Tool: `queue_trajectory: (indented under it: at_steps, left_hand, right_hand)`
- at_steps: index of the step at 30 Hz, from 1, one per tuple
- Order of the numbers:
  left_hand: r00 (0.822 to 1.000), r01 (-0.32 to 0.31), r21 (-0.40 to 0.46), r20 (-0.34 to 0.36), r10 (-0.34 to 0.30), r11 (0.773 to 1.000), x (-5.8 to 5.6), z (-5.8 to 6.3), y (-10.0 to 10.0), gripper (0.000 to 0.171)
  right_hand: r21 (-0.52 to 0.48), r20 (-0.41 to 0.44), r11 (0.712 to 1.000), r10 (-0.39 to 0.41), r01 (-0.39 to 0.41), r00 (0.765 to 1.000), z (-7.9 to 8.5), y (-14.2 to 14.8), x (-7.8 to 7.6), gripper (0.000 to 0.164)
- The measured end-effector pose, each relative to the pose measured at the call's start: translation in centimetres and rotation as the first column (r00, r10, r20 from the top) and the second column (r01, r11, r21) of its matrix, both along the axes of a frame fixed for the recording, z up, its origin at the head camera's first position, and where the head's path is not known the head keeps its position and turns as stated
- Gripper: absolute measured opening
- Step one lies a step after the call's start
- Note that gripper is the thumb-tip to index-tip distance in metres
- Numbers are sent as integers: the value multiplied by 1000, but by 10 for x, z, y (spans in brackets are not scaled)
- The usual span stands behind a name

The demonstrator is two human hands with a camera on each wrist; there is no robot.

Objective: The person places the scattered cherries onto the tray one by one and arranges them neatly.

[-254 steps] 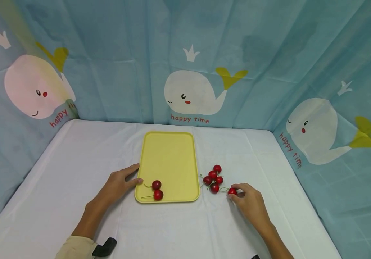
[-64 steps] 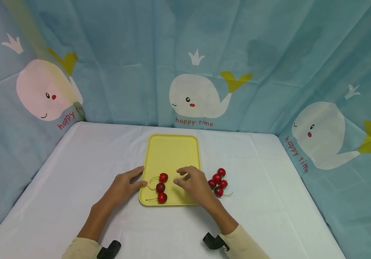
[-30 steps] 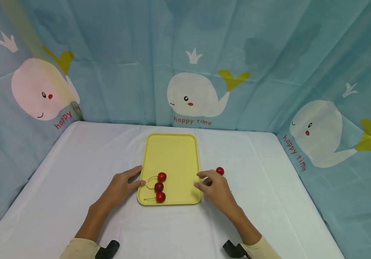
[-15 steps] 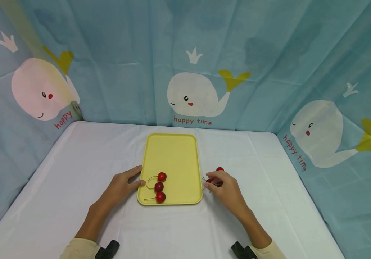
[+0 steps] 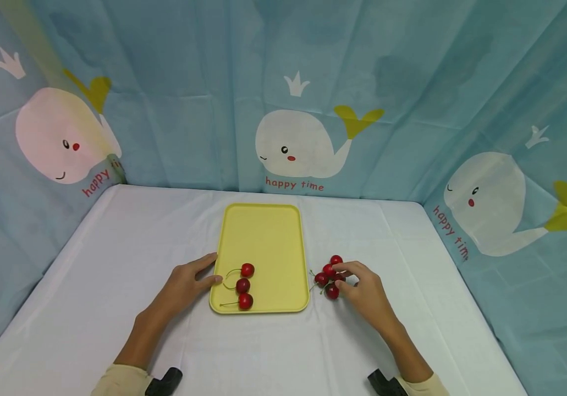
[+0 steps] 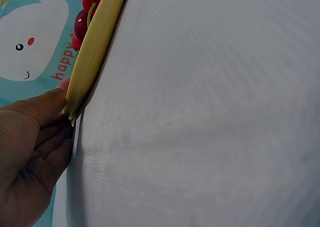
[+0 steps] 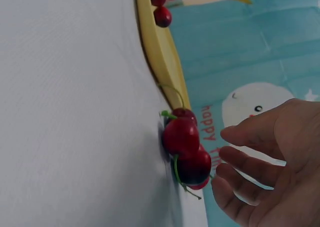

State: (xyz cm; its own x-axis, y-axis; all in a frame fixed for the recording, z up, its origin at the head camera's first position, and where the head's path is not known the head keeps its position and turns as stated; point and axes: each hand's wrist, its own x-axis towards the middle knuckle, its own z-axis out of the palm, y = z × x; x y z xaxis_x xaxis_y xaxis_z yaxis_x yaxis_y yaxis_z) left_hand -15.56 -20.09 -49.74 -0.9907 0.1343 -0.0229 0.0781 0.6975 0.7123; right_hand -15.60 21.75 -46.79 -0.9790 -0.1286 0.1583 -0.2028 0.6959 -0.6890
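Loose red cherries (image 5: pixel 332 291): a cluster of five on the cloth, right of centre in the lower half of the frame, just off the tray's right side. They sit close together, one partly behind the fingertips. Green stems (image 7: pixel 177 172) show on some.

Right hand (image 5: pixel 368 297): at the cluster's right side, thumb and forefinger parted about the rightmost cherry. The right wrist view shows the fingers bent and spread, grasping nothing; whether a fingertip touches fruit, I cannot tell.

Yellow tray (image 5: pixel 268 236): flat on the cloth, low centre of the frame, long side running away from the person. Three stemmed cherries (image 5: pixel 242 285) lie on it in a short column, lower left part, stems pointing left.

Left hand (image 5: pixel 181 283): grasping the tray's left edge, thumb over the rim, other fingers against the outer side.

Beige sleeves (image 5: pixel 122 379) and black wrist devices (image 5: pixel 164 382) at the bottom edge. White tablecloth (image 5: pixel 115 264) beneath everything. Blue curtain (image 5: pixel 174 137) behind and at both sides, printed with whales (image 5: pixel 293 148), crowns (image 5: pixel 295 85) and red "happy time" lettering (image 5: pixel 294 183).
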Motion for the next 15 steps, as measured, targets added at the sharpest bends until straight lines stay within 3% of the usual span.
queue_trajectory:
  at_steps: [15]
  left_hand:
    - [1000, 4, 5, -14, -4, 1000, 0, -3, -1, 73]
  right_hand:
    - [78, 18, 997, 5, -6, 1000, -8, 12, -4, 34]
